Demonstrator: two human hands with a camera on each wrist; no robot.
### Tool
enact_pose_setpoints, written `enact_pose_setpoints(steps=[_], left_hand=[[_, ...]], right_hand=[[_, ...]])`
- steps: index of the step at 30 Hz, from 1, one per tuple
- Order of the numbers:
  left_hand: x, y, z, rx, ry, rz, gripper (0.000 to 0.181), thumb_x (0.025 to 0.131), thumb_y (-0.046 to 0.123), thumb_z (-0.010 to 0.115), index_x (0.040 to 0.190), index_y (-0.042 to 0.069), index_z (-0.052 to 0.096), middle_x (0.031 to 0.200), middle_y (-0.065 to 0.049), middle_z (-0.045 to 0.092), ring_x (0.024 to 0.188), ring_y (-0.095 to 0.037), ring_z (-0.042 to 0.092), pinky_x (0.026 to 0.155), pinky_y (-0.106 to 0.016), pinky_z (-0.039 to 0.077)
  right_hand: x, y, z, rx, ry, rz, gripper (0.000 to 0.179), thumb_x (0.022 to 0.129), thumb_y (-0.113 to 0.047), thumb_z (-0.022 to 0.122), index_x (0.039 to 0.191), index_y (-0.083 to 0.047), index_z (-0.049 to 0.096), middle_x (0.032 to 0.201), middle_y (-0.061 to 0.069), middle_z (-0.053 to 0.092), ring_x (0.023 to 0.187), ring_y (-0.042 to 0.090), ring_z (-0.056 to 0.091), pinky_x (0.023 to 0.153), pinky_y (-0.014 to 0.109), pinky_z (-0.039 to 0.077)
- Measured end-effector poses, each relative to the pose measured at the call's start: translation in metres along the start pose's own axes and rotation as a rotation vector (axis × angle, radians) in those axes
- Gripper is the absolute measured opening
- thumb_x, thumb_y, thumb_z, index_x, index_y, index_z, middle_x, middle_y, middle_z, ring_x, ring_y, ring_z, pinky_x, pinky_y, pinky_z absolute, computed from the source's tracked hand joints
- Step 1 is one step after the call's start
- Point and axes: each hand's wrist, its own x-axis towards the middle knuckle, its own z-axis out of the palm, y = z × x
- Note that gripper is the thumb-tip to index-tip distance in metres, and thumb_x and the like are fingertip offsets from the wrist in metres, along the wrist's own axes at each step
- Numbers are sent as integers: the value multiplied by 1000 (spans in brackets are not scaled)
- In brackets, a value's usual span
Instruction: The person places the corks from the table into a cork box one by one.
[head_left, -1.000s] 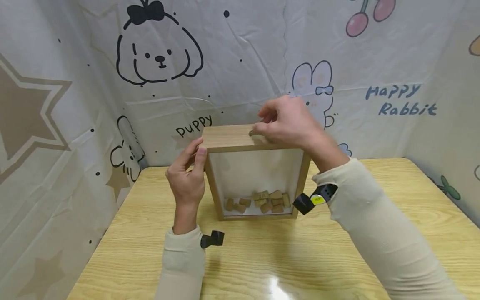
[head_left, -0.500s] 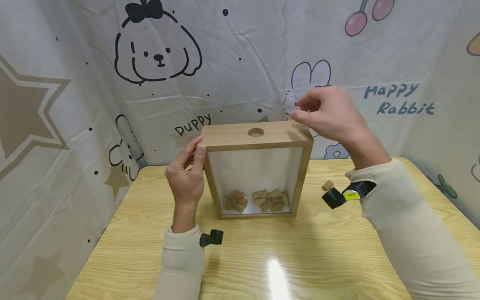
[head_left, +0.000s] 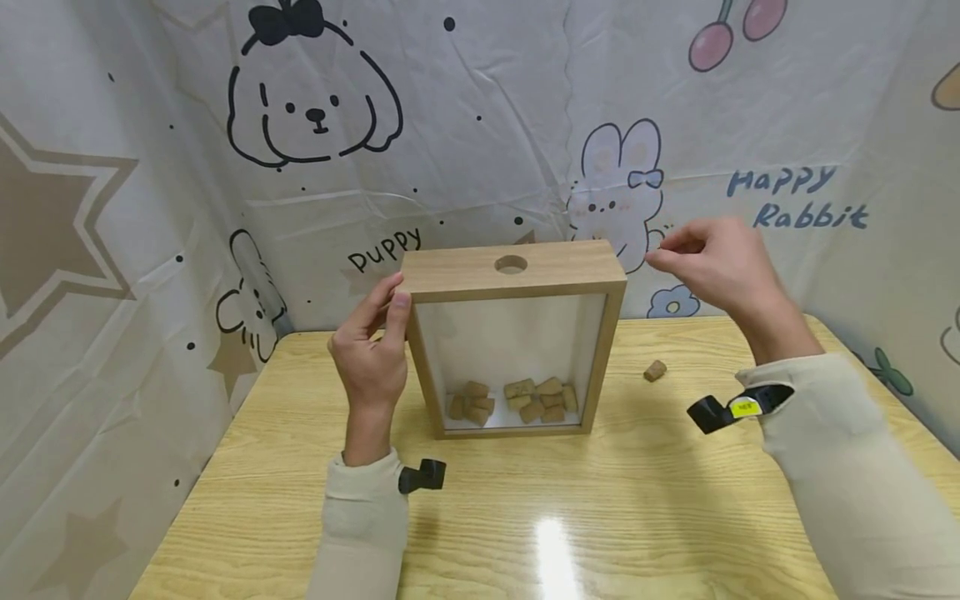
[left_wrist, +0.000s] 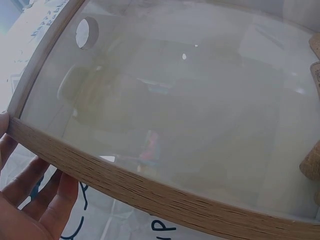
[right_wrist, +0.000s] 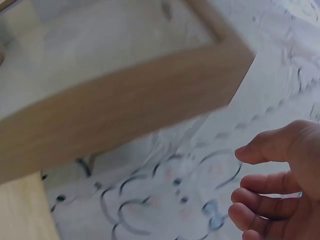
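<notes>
A wooden shadow box [head_left: 517, 290] with a clear front and a round hole in its top stands upright on the table. Behind the front lie several wine corks [head_left: 551, 402], in a left and a right cluster. My left hand [head_left: 372, 350] grips the box's upper left corner, thumb at the front edge; in the left wrist view its fingers [left_wrist: 60, 202] touch the wooden side. To the right of the box, in the air, is my right hand [head_left: 723, 262], holding nothing, its fingers loosely bent. Below it one loose cork [head_left: 655, 371] lies on the table.
The wood-grain table [head_left: 495, 517] reaches back to a white cloth backdrop [head_left: 480, 158] with cartoon prints, which also hangs at both sides. Small black cameras [head_left: 731, 410] are strapped to both wrists.
My right hand has moved away from the hole to the right, past the box's edge. A cork has been let go, and the left cluster inside shows one more. The left hand stays put.
</notes>
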Motion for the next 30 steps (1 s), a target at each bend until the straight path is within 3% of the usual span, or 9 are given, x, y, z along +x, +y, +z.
enact_pose_setpoints(steps=[16,22,30], left_hand=[[0,-1,0,-13,6,8,20,95,7,69,114,6,76,106,-4,74,84,-20,72,76,-22,55],[-1,0,-1,-24,5,9,20,94,6,69,114,5,76,105,-5,74,85,-20,71,76,-23,55],[0,0,-1,-26,8,21,21,94,4,69,113,5,76,103,-5,75,85,-21,71,77,-23,55]], right_hand=[[-2,92,38,-27,-161,167,42,93,-32,70,103,8,71,101,24,68,87,34,63,70,45,51],[-6,116,54,-22,-242,232,40,92,-33,69,99,6,73,97,20,69,87,31,64,69,40,52],[-9,137,74,-53,-287,276,40,90,-34,69,93,5,75,88,15,71,81,28,64,68,40,49]])
